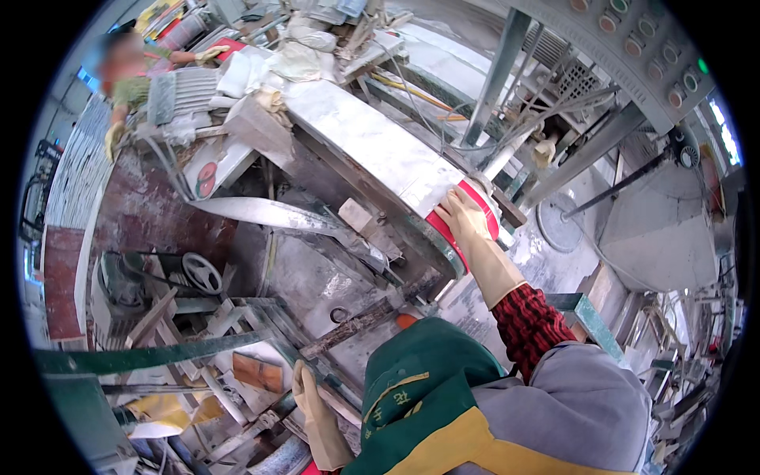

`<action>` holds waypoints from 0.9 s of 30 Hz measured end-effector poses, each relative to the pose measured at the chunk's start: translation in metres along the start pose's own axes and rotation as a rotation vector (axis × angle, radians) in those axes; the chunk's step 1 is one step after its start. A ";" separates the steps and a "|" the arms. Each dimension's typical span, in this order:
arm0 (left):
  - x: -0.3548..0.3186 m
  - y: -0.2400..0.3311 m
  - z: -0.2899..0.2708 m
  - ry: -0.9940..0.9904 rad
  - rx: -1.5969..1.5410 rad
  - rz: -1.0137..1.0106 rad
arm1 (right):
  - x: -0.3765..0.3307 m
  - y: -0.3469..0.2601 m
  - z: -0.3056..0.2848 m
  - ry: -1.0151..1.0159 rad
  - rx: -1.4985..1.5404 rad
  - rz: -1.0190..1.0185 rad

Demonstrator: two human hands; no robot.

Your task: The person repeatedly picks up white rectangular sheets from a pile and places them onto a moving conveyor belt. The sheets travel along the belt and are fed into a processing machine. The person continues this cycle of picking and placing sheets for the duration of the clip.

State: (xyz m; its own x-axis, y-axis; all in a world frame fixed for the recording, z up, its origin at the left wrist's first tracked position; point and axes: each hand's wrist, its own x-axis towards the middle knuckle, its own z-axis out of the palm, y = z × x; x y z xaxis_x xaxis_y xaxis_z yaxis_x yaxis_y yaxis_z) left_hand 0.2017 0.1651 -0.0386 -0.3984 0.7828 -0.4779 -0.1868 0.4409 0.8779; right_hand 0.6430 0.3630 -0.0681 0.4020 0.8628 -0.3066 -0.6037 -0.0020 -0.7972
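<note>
My right hand, in a cream rubber glove, lies at the near end of a long white-topped bench. Its fingers are extended over the top, beside a red band that shows on both sides of the hand. My left hand, gloved alike, hangs at lower left beside my green apron. Its fingers are stretched out with nothing visible in them. Near it lies a brown wooden block among dusty frames and pipes.
A control panel with round buttons overhangs the upper right, on thick metal legs. At upper left another person wears gloves near stacked ridged pieces. A handwheel and a green metal bar stand to the left.
</note>
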 end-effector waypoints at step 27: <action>-0.144 -0.057 -0.283 1.080 1.664 0.316 | -0.128 0.139 -0.087 -0.629 -1.685 0.468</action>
State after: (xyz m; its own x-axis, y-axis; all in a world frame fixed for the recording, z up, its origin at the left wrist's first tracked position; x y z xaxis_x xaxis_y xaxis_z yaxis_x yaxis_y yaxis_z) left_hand 0.0152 -0.0968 -0.0117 -0.6362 0.6429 0.4265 0.5877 0.7620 -0.2720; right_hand 0.5671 0.2084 -0.1849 -0.0948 0.6804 -0.7267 0.8176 -0.3632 -0.4467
